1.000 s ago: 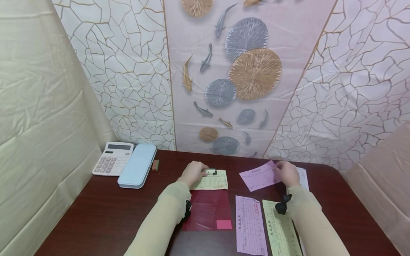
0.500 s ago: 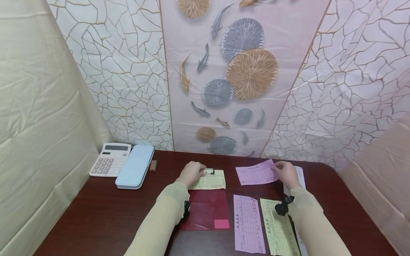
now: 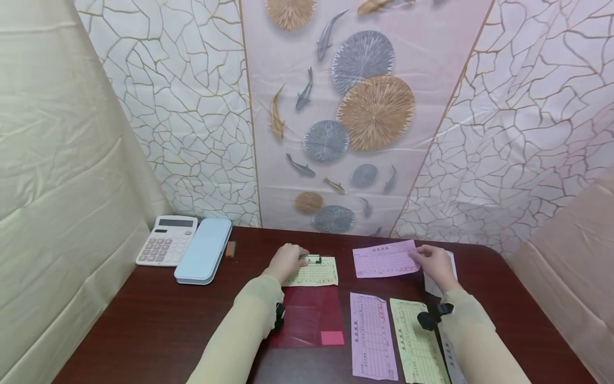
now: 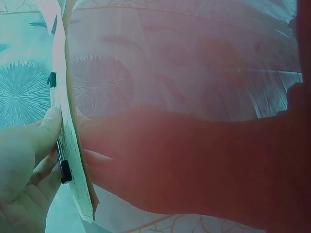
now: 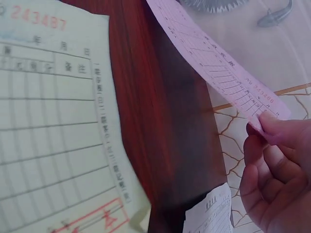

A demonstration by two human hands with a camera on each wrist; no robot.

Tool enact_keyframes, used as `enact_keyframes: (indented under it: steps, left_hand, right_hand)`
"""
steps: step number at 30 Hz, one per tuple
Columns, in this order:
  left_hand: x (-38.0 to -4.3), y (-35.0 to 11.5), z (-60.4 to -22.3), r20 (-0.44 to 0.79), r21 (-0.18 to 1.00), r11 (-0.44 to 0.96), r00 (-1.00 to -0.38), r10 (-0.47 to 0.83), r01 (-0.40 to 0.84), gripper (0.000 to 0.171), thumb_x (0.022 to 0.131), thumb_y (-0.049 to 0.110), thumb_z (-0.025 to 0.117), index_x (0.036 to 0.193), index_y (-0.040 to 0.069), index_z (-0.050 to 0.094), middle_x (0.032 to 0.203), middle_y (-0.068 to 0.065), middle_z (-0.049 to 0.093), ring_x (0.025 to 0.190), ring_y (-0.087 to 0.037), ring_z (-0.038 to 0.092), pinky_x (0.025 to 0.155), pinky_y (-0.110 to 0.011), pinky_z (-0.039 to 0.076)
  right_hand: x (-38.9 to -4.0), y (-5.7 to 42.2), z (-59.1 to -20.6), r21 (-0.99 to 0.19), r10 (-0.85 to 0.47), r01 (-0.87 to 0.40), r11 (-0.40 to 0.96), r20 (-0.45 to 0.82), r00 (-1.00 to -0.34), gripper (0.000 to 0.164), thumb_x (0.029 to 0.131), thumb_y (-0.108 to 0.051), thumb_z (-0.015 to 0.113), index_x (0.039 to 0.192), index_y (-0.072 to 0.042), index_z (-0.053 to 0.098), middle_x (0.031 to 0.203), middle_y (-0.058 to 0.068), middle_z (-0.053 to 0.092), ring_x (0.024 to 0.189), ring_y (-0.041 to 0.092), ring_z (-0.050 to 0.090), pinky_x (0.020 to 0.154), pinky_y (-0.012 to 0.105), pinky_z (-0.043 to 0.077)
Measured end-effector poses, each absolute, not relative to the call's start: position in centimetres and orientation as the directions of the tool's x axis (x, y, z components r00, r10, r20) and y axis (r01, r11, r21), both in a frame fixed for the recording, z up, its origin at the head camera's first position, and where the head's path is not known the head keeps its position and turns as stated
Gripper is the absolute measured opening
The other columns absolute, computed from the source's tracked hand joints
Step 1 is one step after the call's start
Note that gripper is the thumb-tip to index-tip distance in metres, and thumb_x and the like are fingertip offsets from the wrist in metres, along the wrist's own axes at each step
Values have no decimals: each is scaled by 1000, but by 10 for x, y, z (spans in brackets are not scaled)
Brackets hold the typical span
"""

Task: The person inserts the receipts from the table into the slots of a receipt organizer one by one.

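Note:
My left hand (image 3: 287,261) grips a metal clip with black ends (image 4: 66,172) at the top of a folder. A pale yellow form (image 3: 316,274) lies under that clip. Below it spreads the folder's translucent red sheet (image 3: 307,314), with a pink label near its lower corner. In the left wrist view the red sheet covers much of the picture. My right hand (image 3: 435,266) pinches the right end of a pink receipt slip (image 3: 384,260) between thumb and fingers. The slip is raised, its printed side showing. In the right wrist view, number 243488 can be read on it.
Another pink slip (image 3: 373,337) and a yellow slip (image 3: 414,341) lie on the dark table right of the folder. White slips (image 5: 211,213) lie partly under my right arm. At the back left are a calculator (image 3: 168,240), a light blue case (image 3: 203,250) and an eraser (image 3: 231,249).
The pink slip has swung from tilted to nearly level, and my right hand has shifted slightly right along its end. My left hand stays on the clip.

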State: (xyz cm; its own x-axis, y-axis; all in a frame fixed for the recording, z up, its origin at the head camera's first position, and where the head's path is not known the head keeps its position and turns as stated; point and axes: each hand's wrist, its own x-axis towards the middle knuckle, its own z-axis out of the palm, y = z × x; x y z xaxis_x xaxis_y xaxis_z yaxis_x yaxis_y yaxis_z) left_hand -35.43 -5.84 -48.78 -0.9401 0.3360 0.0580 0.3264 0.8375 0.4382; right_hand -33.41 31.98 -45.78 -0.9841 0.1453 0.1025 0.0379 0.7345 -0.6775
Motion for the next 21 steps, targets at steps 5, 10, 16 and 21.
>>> enact_keyframes:
  steps: [5,10,16,21]
  left_hand:
    - [-353,-58,-487,63,440,836,-940,335,327,31,88,21,67,118,13,68,116,-4,68,109,-20,62,87,-33,53]
    - [-353,-58,-487,62,438,837,-940,336,328,31,88,21,67,118,14,68,116,-3,67,109,-20,61,87,-32,53]
    - [-353,-58,-486,62,414,846,-937,343,337,32,88,22,67,119,13,68,116,-4,68,108,-19,62,87,-32,53]
    - [-353,-57,-486,71,409,842,-932,355,351,31,88,21,67,118,13,69,114,-4,68,106,-19,63,85,-31,54]
  right_hand:
    - [-326,319,-454,-724,161,69,686,59,-985,34,93,-23,61,109,7,62,87,12,65,71,13,54,60,24,47]
    - [-321,317,-447,-792,144,52,609,46,-989,38,94,-20,58,115,12,56,89,13,65,70,8,57,61,20,52]
    - [-316,310,-440,-820,107,41,571,24,-994,42,95,-21,58,119,13,54,86,4,66,69,3,56,64,22,53]
    - [-313,299,-437,-823,87,9,567,49,-995,44,95,-21,59,120,15,54,96,17,66,70,4,57,63,22,52]
